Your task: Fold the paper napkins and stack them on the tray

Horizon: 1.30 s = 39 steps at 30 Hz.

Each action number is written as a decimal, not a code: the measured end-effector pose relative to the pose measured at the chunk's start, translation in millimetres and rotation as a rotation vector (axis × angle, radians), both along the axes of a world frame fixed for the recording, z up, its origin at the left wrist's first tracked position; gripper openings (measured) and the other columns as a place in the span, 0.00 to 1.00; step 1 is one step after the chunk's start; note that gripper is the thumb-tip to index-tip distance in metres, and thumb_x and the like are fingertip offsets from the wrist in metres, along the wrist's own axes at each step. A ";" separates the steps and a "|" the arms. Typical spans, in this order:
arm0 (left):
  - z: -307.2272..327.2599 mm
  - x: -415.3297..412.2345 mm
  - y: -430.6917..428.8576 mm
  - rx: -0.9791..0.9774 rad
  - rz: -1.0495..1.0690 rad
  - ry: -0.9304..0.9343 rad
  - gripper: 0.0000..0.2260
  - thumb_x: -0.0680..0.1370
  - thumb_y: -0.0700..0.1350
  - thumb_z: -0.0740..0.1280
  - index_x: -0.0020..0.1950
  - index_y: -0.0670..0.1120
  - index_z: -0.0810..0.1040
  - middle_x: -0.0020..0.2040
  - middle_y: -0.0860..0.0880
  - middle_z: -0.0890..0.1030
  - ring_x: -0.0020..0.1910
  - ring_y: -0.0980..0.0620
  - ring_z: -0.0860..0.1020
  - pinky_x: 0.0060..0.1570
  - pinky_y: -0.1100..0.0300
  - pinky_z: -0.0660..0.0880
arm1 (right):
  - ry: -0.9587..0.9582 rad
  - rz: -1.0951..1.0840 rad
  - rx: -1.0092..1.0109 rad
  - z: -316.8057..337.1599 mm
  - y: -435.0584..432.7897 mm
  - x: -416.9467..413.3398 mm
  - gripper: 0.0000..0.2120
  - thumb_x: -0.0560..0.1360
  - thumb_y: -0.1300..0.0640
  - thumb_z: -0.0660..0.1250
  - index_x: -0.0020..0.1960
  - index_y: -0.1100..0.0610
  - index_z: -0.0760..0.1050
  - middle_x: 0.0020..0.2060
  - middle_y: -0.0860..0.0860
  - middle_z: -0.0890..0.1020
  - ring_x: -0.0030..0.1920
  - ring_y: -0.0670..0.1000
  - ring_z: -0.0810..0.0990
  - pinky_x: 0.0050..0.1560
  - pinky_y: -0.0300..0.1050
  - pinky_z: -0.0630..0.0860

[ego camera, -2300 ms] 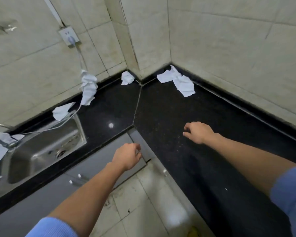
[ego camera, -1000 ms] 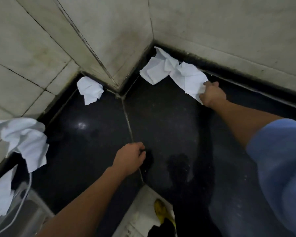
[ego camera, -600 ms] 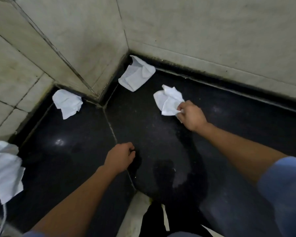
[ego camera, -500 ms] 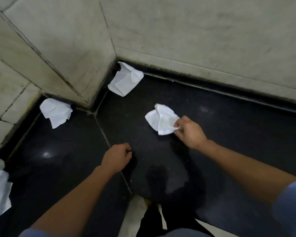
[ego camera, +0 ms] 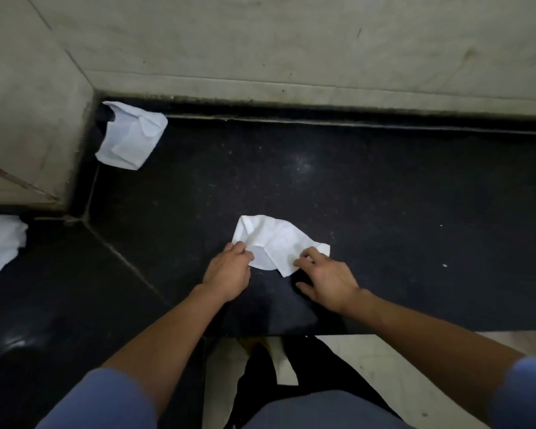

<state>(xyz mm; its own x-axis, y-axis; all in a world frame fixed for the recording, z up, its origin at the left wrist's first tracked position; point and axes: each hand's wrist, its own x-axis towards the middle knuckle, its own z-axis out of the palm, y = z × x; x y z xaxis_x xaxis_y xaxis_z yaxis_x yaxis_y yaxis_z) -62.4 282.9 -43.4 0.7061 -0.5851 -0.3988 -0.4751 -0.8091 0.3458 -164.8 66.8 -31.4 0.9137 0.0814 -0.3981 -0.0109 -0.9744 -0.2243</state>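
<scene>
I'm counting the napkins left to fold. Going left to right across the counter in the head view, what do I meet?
Napkin at the left edge → crumpled napkin in the corner → left hand → middle napkin → right hand.

left hand [ego camera: 229, 270] curled, right hand [ego camera: 328, 280] spread, both arms extended.

One wide-angle view, worn on the head, looks steeply down over the near edge of the black surface [ego camera: 399, 187] toward the tiled wall [ego camera: 291, 41]. It stands close: the left hand [ego camera: 229, 270], right hand [ego camera: 330, 280] and napkin [ego camera: 276, 239] sit mid-frame, with the floor [ego camera: 384, 351] at the bottom.
</scene>
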 end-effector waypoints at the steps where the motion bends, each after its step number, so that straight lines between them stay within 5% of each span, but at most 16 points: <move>1: -1.2 -1.6 -1.6 0.030 -0.028 -0.015 0.13 0.79 0.43 0.60 0.63 0.46 0.74 0.62 0.49 0.69 0.61 0.48 0.67 0.55 0.54 0.72 | 0.030 -0.022 0.005 -4.2 4.0 0.5 0.20 0.76 0.46 0.63 0.66 0.51 0.69 0.63 0.49 0.69 0.55 0.54 0.77 0.46 0.48 0.77; 9: 3.8 -35.2 13.5 0.084 0.033 0.065 0.13 0.79 0.43 0.57 0.60 0.48 0.76 0.58 0.50 0.72 0.59 0.50 0.69 0.54 0.56 0.71 | 0.017 -0.075 0.184 -1.5 -8.8 10.2 0.07 0.78 0.53 0.59 0.50 0.54 0.74 0.50 0.50 0.77 0.45 0.55 0.79 0.44 0.49 0.75; 12: 6.0 -48.6 20.4 0.064 0.073 0.081 0.13 0.79 0.44 0.57 0.62 0.48 0.75 0.58 0.50 0.72 0.59 0.51 0.70 0.52 0.57 0.70 | -0.022 0.077 0.118 3.4 -25.8 9.6 0.09 0.78 0.51 0.59 0.52 0.54 0.74 0.53 0.50 0.75 0.44 0.54 0.78 0.40 0.45 0.70; 15: 8.5 -48.8 20.5 0.012 0.119 0.048 0.13 0.79 0.44 0.58 0.62 0.48 0.75 0.57 0.50 0.75 0.56 0.50 0.73 0.51 0.57 0.71 | 0.012 0.208 0.128 -5.3 -23.5 10.1 0.17 0.75 0.50 0.64 0.63 0.50 0.72 0.62 0.48 0.71 0.54 0.52 0.76 0.46 0.44 0.71; 19: 17.2 -38.0 18.4 -0.053 0.171 -0.015 0.09 0.78 0.45 0.60 0.49 0.45 0.79 0.44 0.48 0.79 0.45 0.50 0.76 0.42 0.54 0.73 | 0.009 0.286 0.057 -20.0 -13.1 14.7 0.12 0.78 0.50 0.60 0.59 0.52 0.74 0.60 0.52 0.71 0.53 0.56 0.78 0.45 0.49 0.73; 22: 28.4 -26.4 17.4 -0.103 0.238 -0.035 0.09 0.77 0.46 0.62 0.42 0.45 0.79 0.37 0.49 0.79 0.37 0.52 0.76 0.37 0.56 0.73 | 0.062 0.151 0.219 -12.3 -21.9 23.5 0.10 0.78 0.49 0.62 0.55 0.51 0.77 0.55 0.49 0.74 0.50 0.53 0.78 0.48 0.47 0.73; 25: 40.3 -7.1 10.7 -0.149 0.332 -0.068 0.07 0.76 0.45 0.65 0.46 0.45 0.82 0.38 0.48 0.82 0.37 0.51 0.79 0.39 0.57 0.74 | 0.075 -0.170 0.489 3.4 -38.9 43.2 0.03 0.75 0.50 0.68 0.46 0.48 0.79 0.46 0.45 0.79 0.45 0.47 0.79 0.48 0.47 0.76; 31: 27.6 43.2 -17.4 -0.094 0.476 0.071 0.21 0.77 0.46 0.65 0.70 0.46 0.70 0.61 0.44 0.77 0.57 0.46 0.77 0.59 0.50 0.74 | 0.088 -0.617 0.496 -3.6 -63.8 105.3 0.07 0.75 0.55 0.69 0.38 0.50 0.75 0.41 0.51 0.82 0.43 0.52 0.81 0.49 0.51 0.80; 34: 17.0 40.0 -23.0 -0.022 0.476 0.066 0.24 0.78 0.47 0.65 0.73 0.47 0.65 0.65 0.43 0.71 0.61 0.45 0.73 0.60 0.49 0.73 | 0.076 -0.641 0.383 -12.2 -68.1 104.3 0.02 0.75 0.55 0.67 0.48 0.52 0.76 0.47 0.51 0.82 0.47 0.52 0.80 0.50 0.51 0.79; 39: 7.4 -18.1 -5.8 0.013 0.387 0.008 0.14 0.78 0.44 0.62 0.63 0.46 0.73 0.58 0.46 0.73 0.54 0.49 0.74 0.52 0.54 0.75 | 0.166 -0.771 0.462 -9.1 -58.1 58.8 0.22 0.72 0.48 0.71 0.62 0.56 0.75 0.52 0.51 0.81 0.52 0.52 0.80 0.53 0.46 0.77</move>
<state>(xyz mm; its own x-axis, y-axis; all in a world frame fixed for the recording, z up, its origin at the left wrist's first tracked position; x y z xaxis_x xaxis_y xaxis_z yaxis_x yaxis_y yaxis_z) -80.6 277.0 -35.9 0.8705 -0.2711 -0.4108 -0.1312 -0.9323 0.3371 -106.0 8.7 -40.5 0.7148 -0.3438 -0.6090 -0.6887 -0.4974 -0.5276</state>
